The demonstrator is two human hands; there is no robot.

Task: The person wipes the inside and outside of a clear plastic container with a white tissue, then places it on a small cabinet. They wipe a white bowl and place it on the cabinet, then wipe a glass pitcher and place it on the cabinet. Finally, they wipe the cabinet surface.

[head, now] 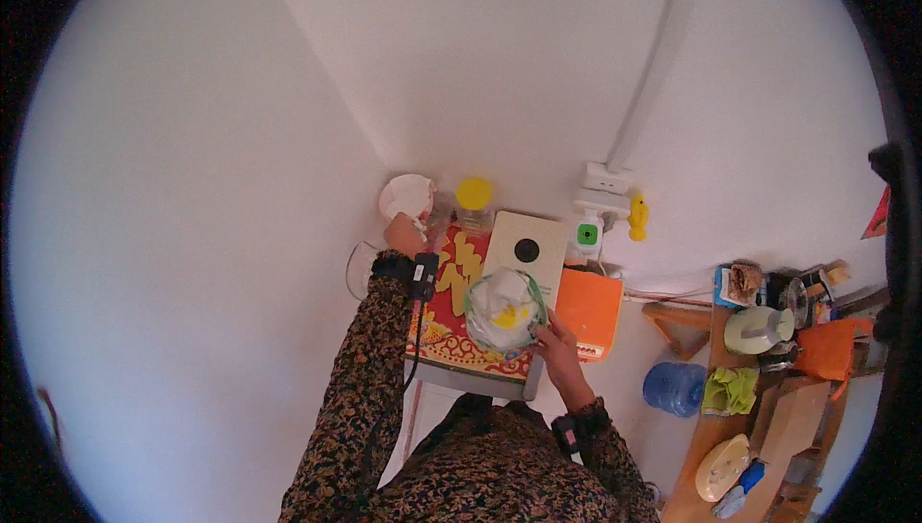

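My left hand (406, 235) is at the near edge of a round pinkish bowl or basket (406, 196) with white material in it, its fingers on a bit of that material. My right hand (557, 347) grips the green rim of a clear plastic bag (504, 310) holding white and yellow contents. Below and beside the bag lies a red and yellow patterned table cover (441, 336) with several yellow strips (455, 285) on it. Behind them stands a clear jar with a yellow lid (474, 194). A cream flat box-like appliance with a black round spot (526, 235) lies partly under the bag.
An orange box-like object (589, 307) is right of the small table. Power sockets (606, 179) and a yellow figure (637, 217) are on the wall. A blue water bottle (674, 388) stands beside a wooden shelf (691, 480) loaded with a kettle (753, 330), green cloth and a yellow basin.
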